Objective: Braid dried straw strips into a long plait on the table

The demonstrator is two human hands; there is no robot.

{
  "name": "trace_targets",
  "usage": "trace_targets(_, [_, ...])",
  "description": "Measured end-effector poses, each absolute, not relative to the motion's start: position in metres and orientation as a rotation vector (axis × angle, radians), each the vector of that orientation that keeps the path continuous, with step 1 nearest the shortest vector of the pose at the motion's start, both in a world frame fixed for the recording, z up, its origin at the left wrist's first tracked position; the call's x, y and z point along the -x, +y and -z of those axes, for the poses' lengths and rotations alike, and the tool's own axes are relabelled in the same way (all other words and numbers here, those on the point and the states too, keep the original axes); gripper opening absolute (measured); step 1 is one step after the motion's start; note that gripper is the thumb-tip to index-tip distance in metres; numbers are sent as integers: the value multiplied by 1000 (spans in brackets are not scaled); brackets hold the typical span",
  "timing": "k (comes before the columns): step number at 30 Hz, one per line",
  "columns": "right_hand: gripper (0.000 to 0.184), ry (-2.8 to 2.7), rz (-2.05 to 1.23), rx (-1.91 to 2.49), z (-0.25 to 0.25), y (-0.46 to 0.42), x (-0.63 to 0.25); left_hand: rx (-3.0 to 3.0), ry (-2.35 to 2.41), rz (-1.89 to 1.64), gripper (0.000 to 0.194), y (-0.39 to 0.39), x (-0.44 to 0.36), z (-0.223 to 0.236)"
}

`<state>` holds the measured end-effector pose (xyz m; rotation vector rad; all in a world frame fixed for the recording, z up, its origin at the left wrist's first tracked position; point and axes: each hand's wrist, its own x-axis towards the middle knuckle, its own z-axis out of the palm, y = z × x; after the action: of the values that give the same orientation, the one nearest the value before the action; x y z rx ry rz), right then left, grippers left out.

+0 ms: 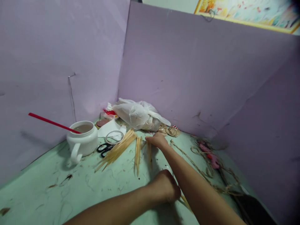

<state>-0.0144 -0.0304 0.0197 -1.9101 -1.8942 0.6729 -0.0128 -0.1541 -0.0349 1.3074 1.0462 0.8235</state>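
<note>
My right hand (158,140) reaches far over the table, its fingers closed at the upper end of a short bundle of straw strips (149,156). Just left of it lies another small straw bundle (137,153). A larger fanned bundle of pale yellow straw (119,148) rests farther left. Nearer to me, my left hand (167,186) is curled like a fist beneath my right forearm. Its fingers face away, so its grip is hidden. A pale strip (187,203) shows beside it, partly covered by the right forearm; I cannot tell if the hand holds it.
At left stands a white mug (87,142) of cloudy liquid with a red stick (51,121). Black scissors (104,148) and a tape roll (114,137) lie beside the straw. A white plastic bag (136,114) sits in the corner. Rope (194,164) and a pink glue gun (211,157) lie right.
</note>
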Motion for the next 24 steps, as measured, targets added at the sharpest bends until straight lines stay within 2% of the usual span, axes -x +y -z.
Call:
trace_targets(4, [12,-1831,-864,1803,-18,-29,19,-1381,1233,-706,12,-155,15,37])
trace_targets(7, [17,-1794,-1075,1623,-43,-38,5,-1314,1279,-664,12,-160,20,33])
trace_targets(11, [12,-1597,-1356,1283,-90,-75,-43,-1276,1237,-670,13,-164,25,23])
trace_targets(14, [17,-1512,-1370,1184,-103,-121,-90,-1279,1180,-624,8,-165,26,14])
trace_targets(17, [21,-1434,-1411,1293,-85,-161,-131,-1195,1155,-625,12,-167,26,3])
trace_targets(21, [27,-1145,-1526,1339,-36,-177,-159,-1181,1119,-559,8,-169,27,-4])
trace_targets(24, [29,-1089,-1417,1386,-8,-167,-165,-1209,1122,-536,8,-168,26,-4])
